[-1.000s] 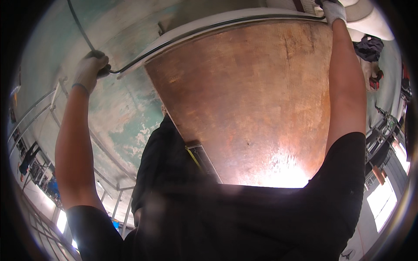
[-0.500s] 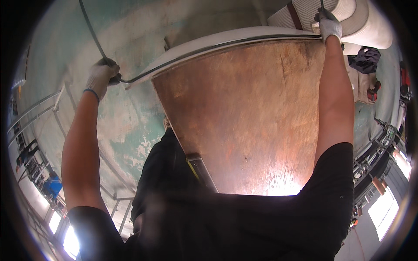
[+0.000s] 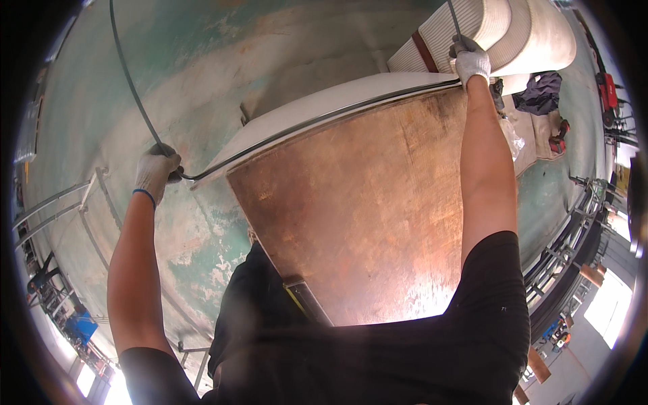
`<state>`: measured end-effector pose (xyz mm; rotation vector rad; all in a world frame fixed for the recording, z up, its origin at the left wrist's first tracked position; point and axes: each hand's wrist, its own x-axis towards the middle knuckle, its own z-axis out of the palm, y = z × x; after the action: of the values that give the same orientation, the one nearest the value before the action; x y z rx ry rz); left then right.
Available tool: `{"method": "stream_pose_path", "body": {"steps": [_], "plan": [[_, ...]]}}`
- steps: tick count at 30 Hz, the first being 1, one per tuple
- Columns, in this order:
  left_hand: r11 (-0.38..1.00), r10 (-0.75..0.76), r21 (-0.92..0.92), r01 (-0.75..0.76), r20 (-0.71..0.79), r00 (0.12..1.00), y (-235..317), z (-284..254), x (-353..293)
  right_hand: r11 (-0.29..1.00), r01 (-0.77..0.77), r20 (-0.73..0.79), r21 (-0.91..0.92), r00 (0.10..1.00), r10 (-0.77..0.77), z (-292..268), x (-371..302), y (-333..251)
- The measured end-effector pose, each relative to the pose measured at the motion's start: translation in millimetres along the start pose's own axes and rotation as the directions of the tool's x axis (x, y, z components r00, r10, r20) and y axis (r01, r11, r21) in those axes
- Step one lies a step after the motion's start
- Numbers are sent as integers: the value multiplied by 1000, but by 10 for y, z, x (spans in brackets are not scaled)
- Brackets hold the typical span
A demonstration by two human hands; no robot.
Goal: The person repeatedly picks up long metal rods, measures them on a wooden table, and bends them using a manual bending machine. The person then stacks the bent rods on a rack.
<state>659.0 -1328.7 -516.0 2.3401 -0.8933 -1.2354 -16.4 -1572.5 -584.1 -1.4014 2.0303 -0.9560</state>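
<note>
Both my hands wear white gloves with grey fingers. A thin dark grey bent rod (image 3: 324,117) runs along the far edge of a worn brown board (image 3: 351,202), where a white sheet (image 3: 364,88) shows behind it. At the board's far left corner, my left hand (image 3: 158,170) is closed round the rod's bend; one length curves up and away from there. My right hand (image 3: 470,61) grips the rod at the far right corner, where its other end also rises away. Whether the rod is metal, I cannot tell.
Large white ribbed rolls (image 3: 472,34) with a brown strap lie at the far right. Near them are a dark cloth (image 3: 538,93) and a red-and-black tool (image 3: 559,138). Metal frames (image 3: 57,202) stand at left, and a tape measure (image 3: 297,297) lies by the board's near left edge.
The whole view has shifted, so board, rod and hands appear lower in the picture. Both hands keep their hold on the rod along the far edge.
</note>
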Motion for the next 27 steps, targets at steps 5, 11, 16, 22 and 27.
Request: {"method": "stream_pose_path", "body": {"steps": [5,11,16,22,27], "plan": [[1000,-2,-18,3,12,1000,39,10,3,1000,-22,-7,-6,1000,22,-8,74,105],[1000,27,1,-27,33,999,2,-15,37,998,-45,10,-40,999,46,15,98,146],[999,22,-33,-21,29,999,-45,-1,84,998,-54,26,-36,998,55,29,133,144],[999,8,-34,-6,36,999,-29,2,107,997,-73,19,-41,997,73,2,78,93],[999,4,-53,-3,32,999,-7,-7,61,997,-78,9,1,997,78,-11,40,36]]}}
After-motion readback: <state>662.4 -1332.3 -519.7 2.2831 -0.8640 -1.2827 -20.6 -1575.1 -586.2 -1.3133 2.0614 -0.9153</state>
